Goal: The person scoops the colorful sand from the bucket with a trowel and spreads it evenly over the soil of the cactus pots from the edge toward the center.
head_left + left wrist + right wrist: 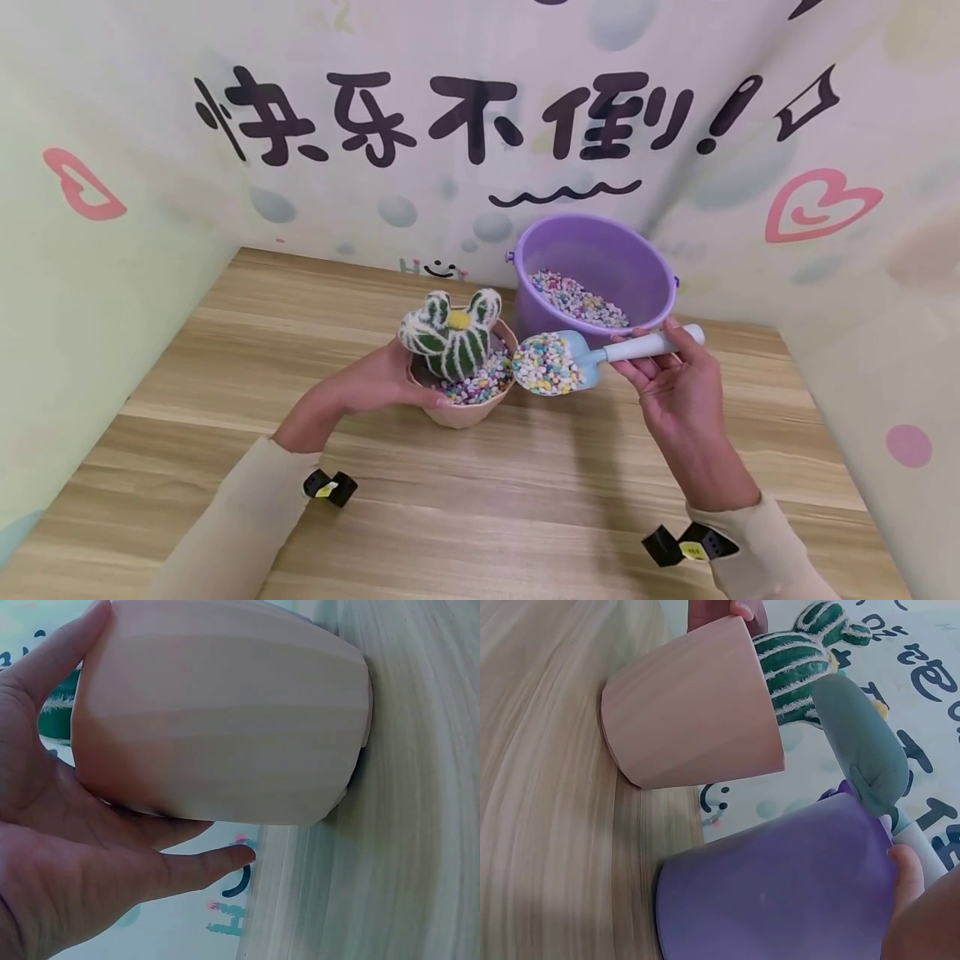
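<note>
My left hand [382, 379] grips a pinkish flower pot [461, 415] from its left side, the thumb along the front of the rim. A fuzzy green and white cactus [456, 354] with a yellow flower stands in the pot, coloured pebbles [480, 383] beside it. My right hand [684, 392] holds a light blue trowel [591, 358] by its pale handle [921, 851]. The trowel's blade is heaped with pastel pebbles [546, 363], its tip close to the pot's right rim. From the right wrist view, the blade's underside [866, 739] shows above the pot's opening.
Behind the trowel, a purple bucket [528, 304] with pebbles [577, 300] at its bottom stands near the printed back wall [360, 208]. Patterned walls also flank the wooden tabletop [465, 500] on both sides.
</note>
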The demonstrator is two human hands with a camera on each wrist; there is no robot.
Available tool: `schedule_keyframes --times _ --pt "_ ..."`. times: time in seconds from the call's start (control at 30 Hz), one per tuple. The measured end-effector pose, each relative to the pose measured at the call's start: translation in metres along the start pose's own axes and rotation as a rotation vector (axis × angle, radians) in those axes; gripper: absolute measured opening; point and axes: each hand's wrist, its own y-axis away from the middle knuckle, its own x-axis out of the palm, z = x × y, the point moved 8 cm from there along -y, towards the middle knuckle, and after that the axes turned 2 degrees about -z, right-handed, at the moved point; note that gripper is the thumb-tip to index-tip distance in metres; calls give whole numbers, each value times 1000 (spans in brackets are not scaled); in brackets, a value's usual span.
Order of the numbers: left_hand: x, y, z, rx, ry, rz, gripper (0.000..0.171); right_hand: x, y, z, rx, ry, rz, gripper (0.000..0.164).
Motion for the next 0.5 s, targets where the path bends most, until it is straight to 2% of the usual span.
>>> schedule_keyframes --times 0.2,0.5 --pt "0 0 2 -6 43 40 97 -1 1 -1 -16 -13 -24 17" --pt "-3 1 4 -40 60 53 95 1 4 -2 -56 6 -44 18"
